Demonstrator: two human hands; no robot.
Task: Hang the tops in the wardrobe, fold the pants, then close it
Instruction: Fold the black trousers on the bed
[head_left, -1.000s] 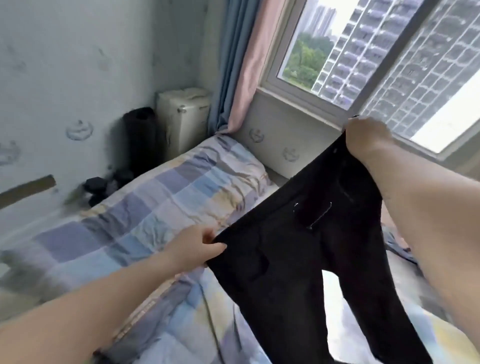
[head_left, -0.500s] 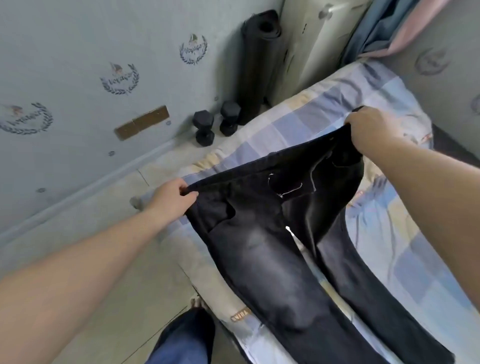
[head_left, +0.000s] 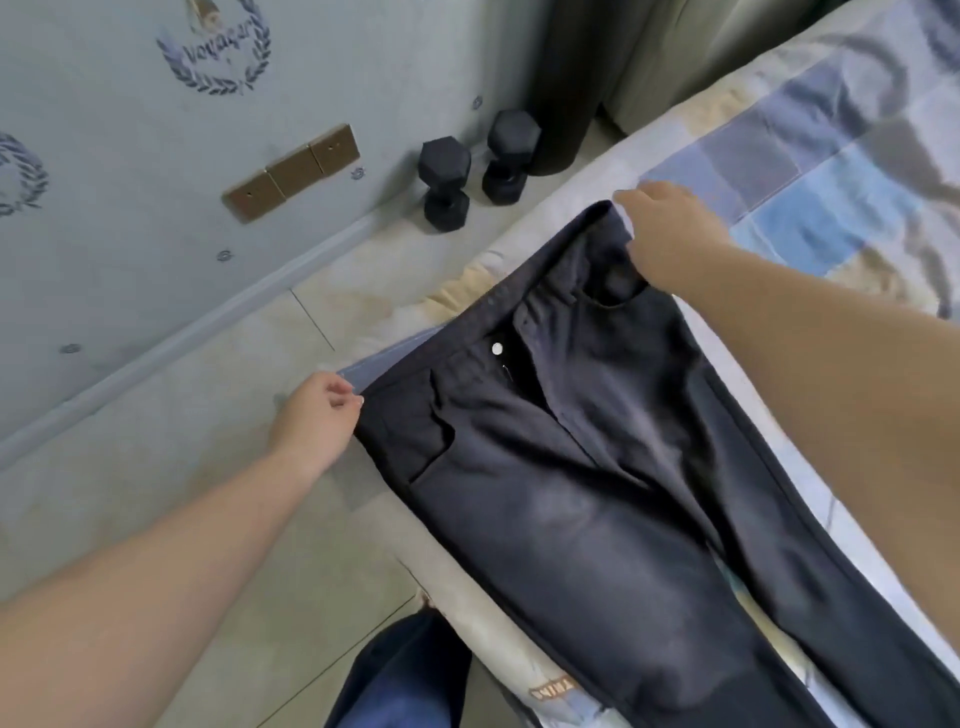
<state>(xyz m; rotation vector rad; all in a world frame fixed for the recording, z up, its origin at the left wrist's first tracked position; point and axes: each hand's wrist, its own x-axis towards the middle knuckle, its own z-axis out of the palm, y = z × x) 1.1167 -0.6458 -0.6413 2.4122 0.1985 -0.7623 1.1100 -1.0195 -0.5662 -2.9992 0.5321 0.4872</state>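
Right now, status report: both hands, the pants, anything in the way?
Left hand pinches one waistband corner, right hand grips the other. Dark pants spread flat on the bed, unfolded. Dumbbells on the floor, clear of the work.

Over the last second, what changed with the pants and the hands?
The black pants came down from being held up in the air to lying spread front-up on the bed, legs stretched out. The left hand and right hand still pinch the waistband corners. The dumbbells stayed put.

Wall (head_left: 119, 171) was pale blue-grey, printed with wreath emblems; brass plates (head_left: 291, 174) sat low on it. Floor (head_left: 249, 431) was beige tile. Two black dumbbells (head_left: 470, 179) stood beside the bed (head_left: 810, 171), under its patchwork cover.
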